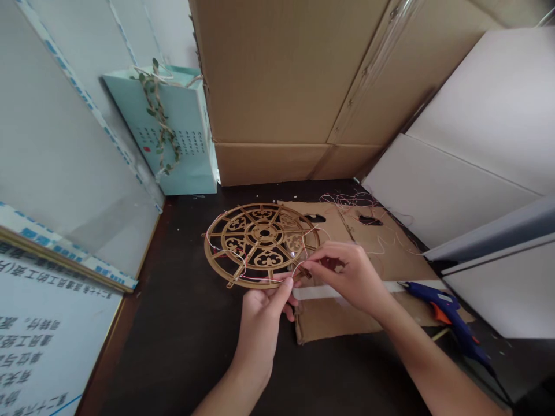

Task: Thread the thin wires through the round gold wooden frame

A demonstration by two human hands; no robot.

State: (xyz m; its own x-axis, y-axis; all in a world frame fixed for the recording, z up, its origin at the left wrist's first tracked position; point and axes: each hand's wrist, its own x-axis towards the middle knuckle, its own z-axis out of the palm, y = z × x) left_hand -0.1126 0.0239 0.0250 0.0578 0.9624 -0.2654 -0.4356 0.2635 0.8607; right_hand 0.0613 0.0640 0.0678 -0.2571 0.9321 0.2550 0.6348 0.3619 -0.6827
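Two hands are in my view, and both are closed in a pinch. The left hand (259, 333) sits low in the middle of the frame, just under the bottom rim of a round gold wheel (263, 233) with cut-out shapes. The right hand (344, 276) comes in from the right, and its fingertips (304, 264) pinch thin wires (236, 261) near the rim. I cannot tell if the left hand holds the rim or only the wires. The wheel is round, so it has no long side. It lies up and to the left of both hands on the dark worktop (173, 352), with its right edge over a cardboard sheet (381, 254). The left hand is a bit nearer its middle. A blue glue gun (446, 312) lies to the right.
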